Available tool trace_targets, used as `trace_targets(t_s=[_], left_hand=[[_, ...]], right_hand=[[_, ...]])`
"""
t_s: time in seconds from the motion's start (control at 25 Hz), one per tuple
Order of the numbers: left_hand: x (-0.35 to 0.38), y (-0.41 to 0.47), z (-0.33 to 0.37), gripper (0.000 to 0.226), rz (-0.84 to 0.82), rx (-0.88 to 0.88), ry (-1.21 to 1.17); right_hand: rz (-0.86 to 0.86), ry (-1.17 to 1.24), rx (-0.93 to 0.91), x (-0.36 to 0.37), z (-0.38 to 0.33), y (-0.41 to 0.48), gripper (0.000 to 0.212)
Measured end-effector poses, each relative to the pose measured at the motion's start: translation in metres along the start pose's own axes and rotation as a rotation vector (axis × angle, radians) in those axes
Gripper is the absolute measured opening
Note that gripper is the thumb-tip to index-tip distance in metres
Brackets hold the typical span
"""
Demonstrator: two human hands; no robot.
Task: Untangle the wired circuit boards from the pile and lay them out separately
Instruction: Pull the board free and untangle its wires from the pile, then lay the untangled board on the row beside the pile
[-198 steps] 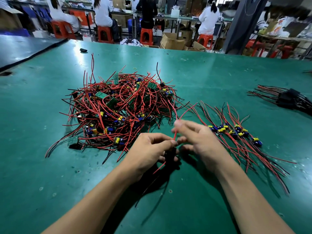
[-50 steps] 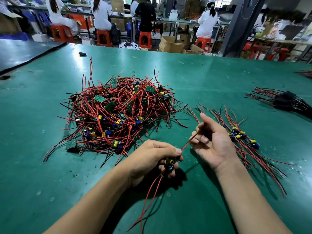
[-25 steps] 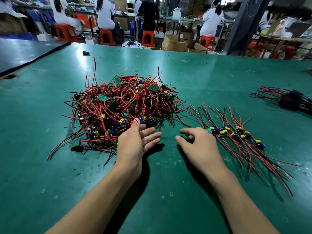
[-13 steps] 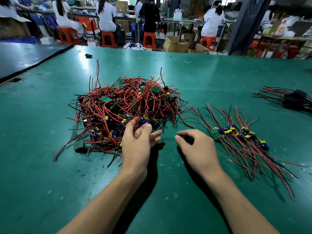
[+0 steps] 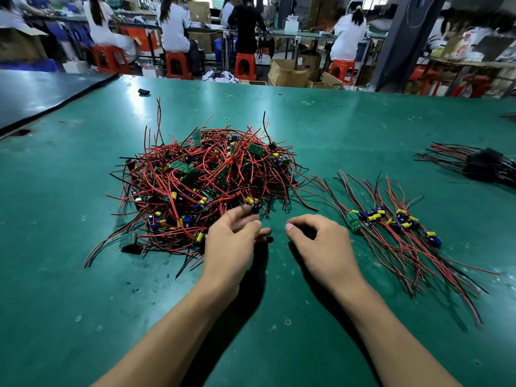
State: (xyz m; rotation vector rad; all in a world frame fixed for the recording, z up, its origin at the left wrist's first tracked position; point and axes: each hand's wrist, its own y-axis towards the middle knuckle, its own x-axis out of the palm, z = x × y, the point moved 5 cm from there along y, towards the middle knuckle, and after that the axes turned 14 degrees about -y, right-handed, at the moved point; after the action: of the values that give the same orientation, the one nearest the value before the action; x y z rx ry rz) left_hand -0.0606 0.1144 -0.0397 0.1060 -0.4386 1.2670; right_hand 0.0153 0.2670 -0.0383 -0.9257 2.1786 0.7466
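Reaching forward, the left hand (image 5: 231, 247) sits right at the near edge of the pile (image 5: 206, 174). That pile is a big snarl of red and black wires, with green circuit boards and yellow and blue components poking through, and it lies left of centre on the green tabletop (image 5: 349, 127). The fingers (image 5: 237, 216) are stretched out and spread, nothing gripped. Their tips blur where they meet a small board with a yellow part (image 5: 252, 203) at the pile's fringe, and I cannot tell whether they touch it or only hover over it.

Over to the right hand (image 5: 324, 244): palm down, just beside the left, fingers loosely curled toward the tabletop, thumb pointing left, holding nothing. Just to its right lies the sorted row (image 5: 391, 222), several wired boards side by side with their wires fanned out behind and in front. The nearest one, a green board (image 5: 352, 222), lies close to the knuckles but apart from them.

Farther right, well apart, there's a dark bundle (image 5: 485, 166) of black parts and wires. Toward the far end of the tabletop lie a small black object (image 5: 143, 91) and a yellow rubber band (image 5: 227, 119). Beyond that, people sit on red stools (image 5: 177, 64).
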Motion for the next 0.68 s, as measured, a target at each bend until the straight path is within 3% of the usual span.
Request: trace_targets(t_s=[0.16,0.36,0.68], left_hand=[[-0.0016,0.0039,-0.0006,0.068,-0.021,-0.016,-0.078],[0.0005,0.0075,-0.0026,0.055,-0.057,-0.137,-0.139],[-0.0001,0.0086,-0.0034,0.035,-0.067,-0.173,-0.117]], right_hand=[[-0.006,0.0,0.0,0.0009,0.0011,-0.0003,0.009],[-0.002,-0.013,-0.013,0.0012,-0.0002,-0.0001,0.009],[-0.007,-0.012,-0.015,0.0001,-0.0006,0.0005,0.009]])
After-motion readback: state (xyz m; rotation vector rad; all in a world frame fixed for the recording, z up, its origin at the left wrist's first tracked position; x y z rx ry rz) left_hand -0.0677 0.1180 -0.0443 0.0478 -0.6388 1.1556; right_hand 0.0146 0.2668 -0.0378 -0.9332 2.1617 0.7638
